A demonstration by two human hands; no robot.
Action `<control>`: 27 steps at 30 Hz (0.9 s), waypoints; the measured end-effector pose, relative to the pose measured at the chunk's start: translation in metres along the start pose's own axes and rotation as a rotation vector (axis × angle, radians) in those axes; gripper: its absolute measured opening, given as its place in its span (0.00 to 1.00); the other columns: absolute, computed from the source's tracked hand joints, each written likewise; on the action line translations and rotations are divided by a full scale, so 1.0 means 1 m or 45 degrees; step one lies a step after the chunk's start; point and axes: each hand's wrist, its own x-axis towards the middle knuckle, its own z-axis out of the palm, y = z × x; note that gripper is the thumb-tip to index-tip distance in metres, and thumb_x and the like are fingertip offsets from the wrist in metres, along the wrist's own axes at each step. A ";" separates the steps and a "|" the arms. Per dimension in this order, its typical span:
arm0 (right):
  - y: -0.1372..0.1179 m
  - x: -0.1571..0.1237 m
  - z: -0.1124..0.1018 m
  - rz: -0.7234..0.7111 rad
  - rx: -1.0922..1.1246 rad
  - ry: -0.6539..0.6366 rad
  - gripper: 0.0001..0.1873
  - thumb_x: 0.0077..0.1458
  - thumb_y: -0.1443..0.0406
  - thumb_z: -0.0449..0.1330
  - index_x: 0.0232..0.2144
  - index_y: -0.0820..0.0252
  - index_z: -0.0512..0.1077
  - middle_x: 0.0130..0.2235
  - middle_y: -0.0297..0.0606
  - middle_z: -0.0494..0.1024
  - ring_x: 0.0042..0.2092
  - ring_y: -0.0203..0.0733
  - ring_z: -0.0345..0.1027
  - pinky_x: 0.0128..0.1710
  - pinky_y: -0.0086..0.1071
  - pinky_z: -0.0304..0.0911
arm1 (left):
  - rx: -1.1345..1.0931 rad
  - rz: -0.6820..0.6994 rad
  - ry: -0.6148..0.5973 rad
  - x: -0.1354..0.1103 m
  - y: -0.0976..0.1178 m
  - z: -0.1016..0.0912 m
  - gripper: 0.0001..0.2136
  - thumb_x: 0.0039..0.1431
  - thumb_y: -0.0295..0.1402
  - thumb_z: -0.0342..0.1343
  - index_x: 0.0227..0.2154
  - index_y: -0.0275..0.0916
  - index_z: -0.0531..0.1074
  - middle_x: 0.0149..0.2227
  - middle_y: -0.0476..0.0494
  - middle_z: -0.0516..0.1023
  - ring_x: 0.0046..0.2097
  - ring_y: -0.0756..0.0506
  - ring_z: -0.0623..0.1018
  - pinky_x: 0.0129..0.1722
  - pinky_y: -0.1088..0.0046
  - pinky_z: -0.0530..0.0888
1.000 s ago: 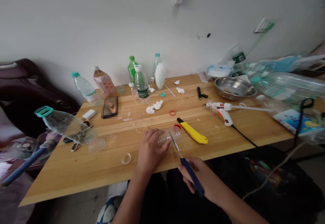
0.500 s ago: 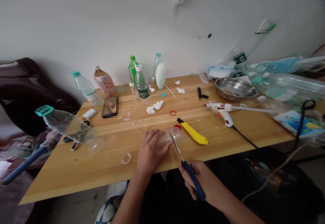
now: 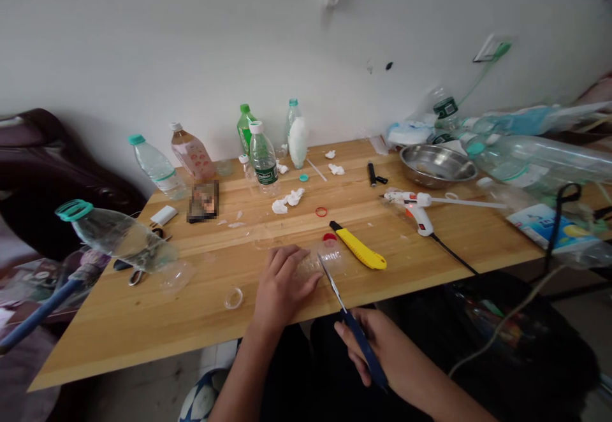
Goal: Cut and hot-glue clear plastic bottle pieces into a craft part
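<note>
My left grip (image 3: 282, 288), fingers curled and thumb apart, clamps the clear plastic piece (image 3: 333, 256) against the tabletop (image 3: 157, 326); my right grip (image 3: 380, 340) is wrapped around the blue-handled scissors (image 3: 354, 327), their tip at the piece.

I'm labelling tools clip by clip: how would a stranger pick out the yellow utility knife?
On the wooden table, find the white glue gun toward the right. Between it and the left hand, the utility knife lies slantwise, beside the clear ribbed plastic piece. Its yellow body with a black end sets it apart from that piece and the gun.
</note>
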 end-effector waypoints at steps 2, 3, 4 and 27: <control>0.002 -0.002 0.000 -0.047 -0.045 -0.033 0.23 0.59 0.46 0.58 0.28 0.56 0.61 0.21 0.25 0.64 0.20 0.30 0.59 0.22 0.27 0.58 | 0.024 0.033 0.023 0.000 0.002 -0.002 0.16 0.59 0.33 0.64 0.49 0.39 0.72 0.45 0.39 0.78 0.48 0.42 0.76 0.50 0.61 0.77; 0.003 -0.002 -0.001 -0.060 -0.060 -0.044 0.22 0.60 0.46 0.57 0.28 0.56 0.61 0.21 0.26 0.64 0.21 0.30 0.59 0.23 0.27 0.58 | 0.041 0.050 0.037 0.000 0.003 -0.002 0.16 0.58 0.33 0.65 0.49 0.39 0.72 0.45 0.39 0.78 0.48 0.42 0.76 0.50 0.60 0.77; 0.004 -0.003 -0.001 -0.070 -0.067 -0.051 0.21 0.61 0.47 0.57 0.29 0.56 0.61 0.22 0.26 0.64 0.22 0.31 0.60 0.25 0.28 0.59 | 0.060 0.069 0.054 0.000 0.004 -0.003 0.17 0.58 0.33 0.65 0.50 0.39 0.72 0.45 0.39 0.78 0.48 0.41 0.76 0.50 0.60 0.77; 0.018 -0.034 -0.007 -0.034 0.139 -0.459 0.37 0.55 0.31 0.46 0.42 0.57 0.61 0.30 0.29 0.65 0.21 0.25 0.49 0.18 0.23 0.51 | 0.428 0.472 0.138 -0.003 0.019 -0.008 0.20 0.56 0.31 0.67 0.51 0.36 0.74 0.46 0.38 0.82 0.50 0.36 0.76 0.48 0.55 0.76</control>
